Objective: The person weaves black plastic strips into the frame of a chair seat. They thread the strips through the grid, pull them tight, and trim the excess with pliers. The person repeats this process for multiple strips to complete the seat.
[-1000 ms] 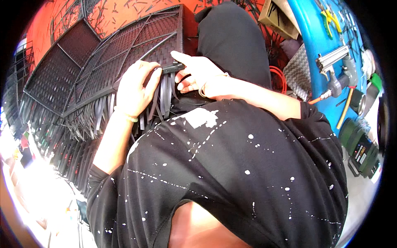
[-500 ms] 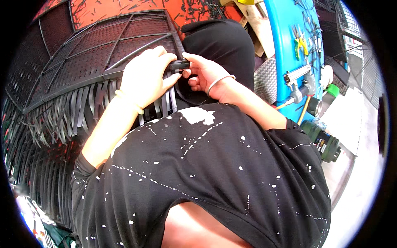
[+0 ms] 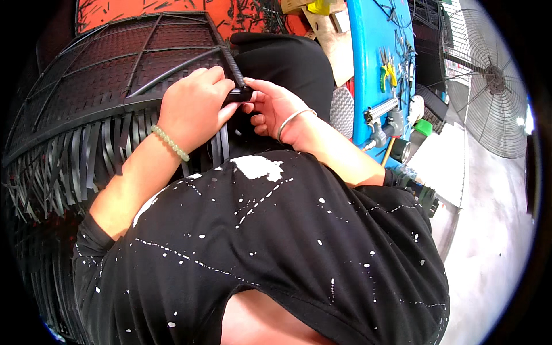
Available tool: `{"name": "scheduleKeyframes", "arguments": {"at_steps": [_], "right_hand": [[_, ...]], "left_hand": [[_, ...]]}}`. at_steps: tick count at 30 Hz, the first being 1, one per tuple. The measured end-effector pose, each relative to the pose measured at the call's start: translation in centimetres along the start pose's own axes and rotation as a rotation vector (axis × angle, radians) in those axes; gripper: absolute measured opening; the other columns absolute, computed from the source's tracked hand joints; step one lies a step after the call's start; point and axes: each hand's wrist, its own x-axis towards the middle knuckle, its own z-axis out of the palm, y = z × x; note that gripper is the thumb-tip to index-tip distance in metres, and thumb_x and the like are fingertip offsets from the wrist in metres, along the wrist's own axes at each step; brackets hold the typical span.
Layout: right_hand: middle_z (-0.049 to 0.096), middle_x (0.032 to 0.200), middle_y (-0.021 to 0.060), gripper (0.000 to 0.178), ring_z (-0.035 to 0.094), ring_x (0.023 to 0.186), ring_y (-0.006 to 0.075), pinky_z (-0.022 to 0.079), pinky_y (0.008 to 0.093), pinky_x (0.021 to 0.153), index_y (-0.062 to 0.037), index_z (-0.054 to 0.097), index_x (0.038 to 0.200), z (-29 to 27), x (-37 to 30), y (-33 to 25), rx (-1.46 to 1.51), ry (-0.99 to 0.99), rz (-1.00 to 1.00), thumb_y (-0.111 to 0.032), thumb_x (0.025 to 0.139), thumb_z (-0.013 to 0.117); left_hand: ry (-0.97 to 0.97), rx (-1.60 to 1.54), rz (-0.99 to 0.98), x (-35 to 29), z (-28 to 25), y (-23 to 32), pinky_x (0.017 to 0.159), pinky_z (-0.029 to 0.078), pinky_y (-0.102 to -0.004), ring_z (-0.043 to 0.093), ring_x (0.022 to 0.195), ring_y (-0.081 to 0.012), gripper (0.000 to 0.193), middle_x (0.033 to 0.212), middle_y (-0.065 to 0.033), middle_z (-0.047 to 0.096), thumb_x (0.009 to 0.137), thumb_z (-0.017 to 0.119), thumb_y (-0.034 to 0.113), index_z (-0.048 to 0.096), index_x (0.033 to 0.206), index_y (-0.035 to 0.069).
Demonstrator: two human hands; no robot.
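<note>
A black woven wicker panel (image 3: 103, 63) on a metal frame lies in front of me on the left. Loose flat black strips (image 3: 63, 152) hang in a fringe from its near edge. My left hand (image 3: 195, 106), with a bead bracelet at the wrist, is closed round that edge close to the frame corner (image 3: 241, 93). Against the same corner, the thumb and forefinger of my right hand (image 3: 279, 109) pinch the wrapped end; its other fingers curl loosely. Whether a separate strip is between the fingertips, I cannot make out.
To the right stands a blue table (image 3: 365, 69) bearing yellow-and-green pliers (image 3: 388, 77) and a grey metal air tool (image 3: 382, 123). Beyond it is a large wire fan (image 3: 489, 80). Black scraps litter the red surface (image 3: 230, 23) at the far side.
The view has shifted, so the fan now shows at the right. Both hands stay at the frame corner, with the left hand's fingers curled closer over the edge.
</note>
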Motion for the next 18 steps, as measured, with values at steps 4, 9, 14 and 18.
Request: {"name": "scheduleKeyframes", "arguments": {"at_steps": [4,9,14,18], "right_hand": [[0.055,0.071,-0.0028,0.030,0.040,0.055,0.0100,0.034,0.0242,0.052,-0.0140,0.057,0.082,0.7,-0.9,-0.2,-0.010,0.021,-0.002,-0.042,0.087,0.066],[0.053,0.071,-0.0019,0.025,0.043,0.054,0.0103,0.036,0.0256,0.051,-0.0127,0.056,0.082,0.4,0.1,0.3,0.028,0.062,-0.045,-0.036,0.089,0.065],[0.054,0.069,-0.0005,0.025,0.051,0.052,0.0119,0.044,0.0275,0.049,-0.0104,0.056,0.083,0.4,0.4,1.4,0.057,0.096,-0.181,-0.032,0.089,0.067],[0.054,0.069,0.0010,0.026,0.054,0.051,0.0128,0.047,0.0282,0.048,-0.0085,0.057,0.085,0.6,0.8,2.0,0.074,0.138,-0.227,-0.032,0.090,0.066]], "left_hand": [[0.001,-0.017,0.003,-0.2,0.0,-0.1,0.070,0.051,-0.0347,0.059,0.082,-0.0242,0.026,0.086,-0.0054,0.057,0.070,0.076,0.017,0.064,0.090,0.006],[0.040,-0.043,0.028,-0.3,0.9,-0.3,0.070,0.050,-0.0345,0.058,0.083,-0.0239,0.026,0.085,-0.0055,0.056,0.068,0.076,0.015,0.063,0.088,0.005],[0.041,-0.042,0.042,-0.1,1.3,-0.3,0.070,0.050,-0.0348,0.057,0.082,-0.0237,0.025,0.085,-0.0056,0.056,0.068,0.076,0.015,0.062,0.086,0.005],[0.040,-0.048,0.048,-0.1,1.8,-0.5,0.069,0.050,-0.0350,0.057,0.082,-0.0239,0.025,0.085,-0.0056,0.056,0.068,0.076,0.015,0.062,0.086,0.005]]}}
